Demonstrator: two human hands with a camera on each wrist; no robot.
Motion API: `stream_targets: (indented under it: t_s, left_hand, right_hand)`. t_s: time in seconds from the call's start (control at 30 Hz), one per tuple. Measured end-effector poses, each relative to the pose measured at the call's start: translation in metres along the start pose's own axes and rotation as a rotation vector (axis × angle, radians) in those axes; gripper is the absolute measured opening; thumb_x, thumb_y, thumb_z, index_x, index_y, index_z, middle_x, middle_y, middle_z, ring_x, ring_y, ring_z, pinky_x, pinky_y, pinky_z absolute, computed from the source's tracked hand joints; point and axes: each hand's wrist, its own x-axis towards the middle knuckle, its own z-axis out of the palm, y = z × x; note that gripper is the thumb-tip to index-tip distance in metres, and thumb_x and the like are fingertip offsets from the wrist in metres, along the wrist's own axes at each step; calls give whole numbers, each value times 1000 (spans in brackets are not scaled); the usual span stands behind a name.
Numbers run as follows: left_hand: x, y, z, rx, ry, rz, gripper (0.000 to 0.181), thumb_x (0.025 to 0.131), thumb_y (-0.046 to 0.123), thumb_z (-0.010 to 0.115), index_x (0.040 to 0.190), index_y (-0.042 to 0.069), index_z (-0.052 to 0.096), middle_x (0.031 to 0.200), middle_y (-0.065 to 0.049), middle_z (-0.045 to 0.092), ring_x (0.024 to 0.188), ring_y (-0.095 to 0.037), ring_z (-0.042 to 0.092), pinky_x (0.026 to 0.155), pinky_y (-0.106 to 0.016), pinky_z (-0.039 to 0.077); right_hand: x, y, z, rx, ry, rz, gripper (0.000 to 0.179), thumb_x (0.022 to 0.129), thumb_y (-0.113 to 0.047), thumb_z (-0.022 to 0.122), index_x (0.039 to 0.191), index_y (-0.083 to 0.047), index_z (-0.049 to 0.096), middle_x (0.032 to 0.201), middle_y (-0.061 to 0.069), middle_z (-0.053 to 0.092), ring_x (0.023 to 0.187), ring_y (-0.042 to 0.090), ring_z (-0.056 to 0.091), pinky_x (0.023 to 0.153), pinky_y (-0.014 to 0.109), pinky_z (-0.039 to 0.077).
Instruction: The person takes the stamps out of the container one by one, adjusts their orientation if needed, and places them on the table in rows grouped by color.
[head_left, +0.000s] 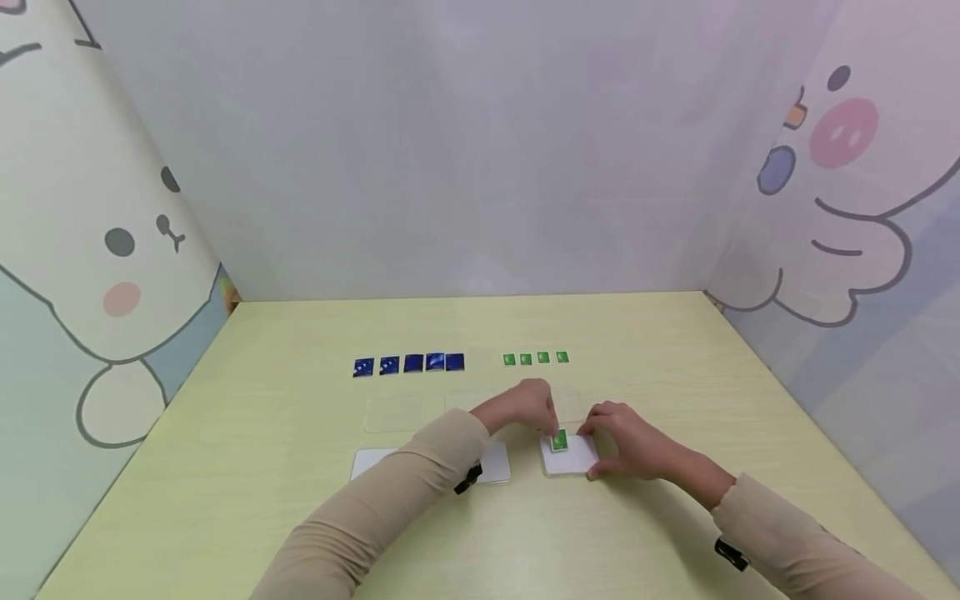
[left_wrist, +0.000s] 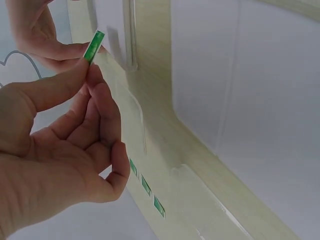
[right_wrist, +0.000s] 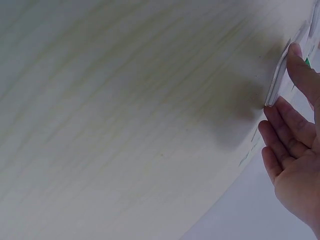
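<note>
My left hand [head_left: 531,404] pinches a small green white-bordered card [head_left: 558,441] between thumb and index finger, the other fingers curled in. In the head view that card overlaps a thin white rounded-corner case [head_left: 577,461]. My right hand [head_left: 633,442] grips the case by its right end, fingers at the far edge and thumb at the near one. Seen edge-on in the right wrist view, the case [right_wrist: 276,82] looks thin and layered. Another green card held by the left fingers does not show; the one card [left_wrist: 93,47] stands edgewise in the left wrist view.
Several green cards [head_left: 527,359] lie in a row behind my hands, and several dark blue ones [head_left: 413,363] farther left. Clear rounded lids [head_left: 393,414] lie before them. A longer white case [head_left: 495,463] sits under my left forearm. Printed fabric walls [head_left: 465,167] enclose the table.
</note>
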Motion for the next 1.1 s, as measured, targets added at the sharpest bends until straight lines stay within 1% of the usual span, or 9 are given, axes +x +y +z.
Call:
stream_targets:
  t_s: [0.07,0.2,0.4,0.67,0.8,0.97,1.1]
  left_hand:
    - [0,-1,0,-2,-2,-1,8,81,12,75,81,5,71,67,2,57,64,-9,49,57,-17,38]
    - [-1,-2,-2,-2,-9,-7,9,80,13,76,79,6,71,66,3,58,64,-9,50,58,-17,38]
    - [-3,-5,-8,10,-31,20,9,80,14,76,77,6,73,63,4,60,62,-7,49,58,-17,38]
    - [-3,-11,-14,-21,-50,35,9,79,11,77,76,4,73,64,2,62,61,-10,52,59,-19,40]
    - [-4,-12,-17,-11,-60,48,8,79,10,76,78,3,73,66,1,63,62,-9,51,60,-19,39]
    - [-5,-12,-20,1,-82,69,8,80,10,75,80,3,74,73,-4,69,64,-9,53,62,-19,39]
    - [-6,-13,-23,6,-98,67,8,81,11,75,81,4,73,78,-5,71,67,-9,55,66,-20,41]
  right_hand:
    - [0,0,0,1,-2,2,49,66,-40,86,102,-11,70,99,-5,64,94,12,55,86,39,46]
    - [-1,1,1,-1,-3,4,49,66,-40,86,103,-11,70,100,-5,64,94,12,55,87,39,46]
    - [-1,1,1,-5,7,-16,49,67,-40,85,103,-11,70,100,-5,65,94,11,55,87,39,46]
    - [0,0,0,-10,5,-19,48,67,-40,85,103,-11,70,98,-5,65,93,11,55,86,38,46]
    - [0,0,0,-12,3,-17,48,67,-40,85,103,-12,70,98,-6,65,93,11,55,87,39,46]
    - [0,0,0,-10,-5,-3,49,67,-41,85,103,-12,70,99,-6,64,94,11,55,88,40,46]
    - [0,0,1,-8,-8,7,48,67,-40,85,103,-12,70,100,-5,64,95,12,55,88,41,45]
